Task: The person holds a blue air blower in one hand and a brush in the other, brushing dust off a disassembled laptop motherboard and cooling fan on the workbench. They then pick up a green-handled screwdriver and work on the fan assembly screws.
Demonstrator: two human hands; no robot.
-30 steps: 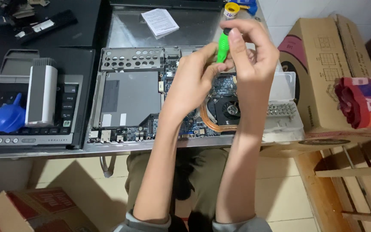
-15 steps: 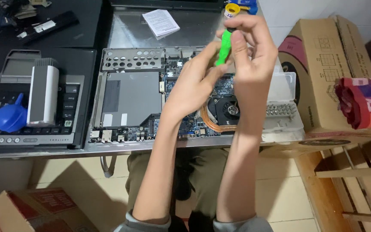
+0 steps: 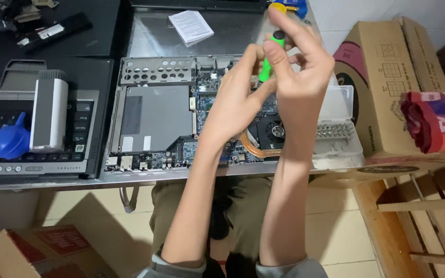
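Head view of an opened computer chassis [image 3: 155,77] lying flat on a metal workbench [image 3: 191,177]. Both hands are raised over the exposed circuit board [image 3: 207,105], beside the round black fan [image 3: 273,131]. The right hand [image 3: 300,77] pinches the upper shaft of a green screwdriver [image 3: 267,67] between thumb and forefingers, apparently a grip suited to twirling it; the left hand [image 3: 235,105] closes on the lower part, apparently to steady it upright. The screwdriver thus stands between the two hands, above the board. An open clear plastic bit case [image 3: 336,134] sits just right of the chassis, within reach.

Hidden or unclear: the screwdriver's tip and whatever it meets are covered by the left hand; whether it touches the board cannot be told. A cardboard box [image 3: 387,77] is cut off at right.
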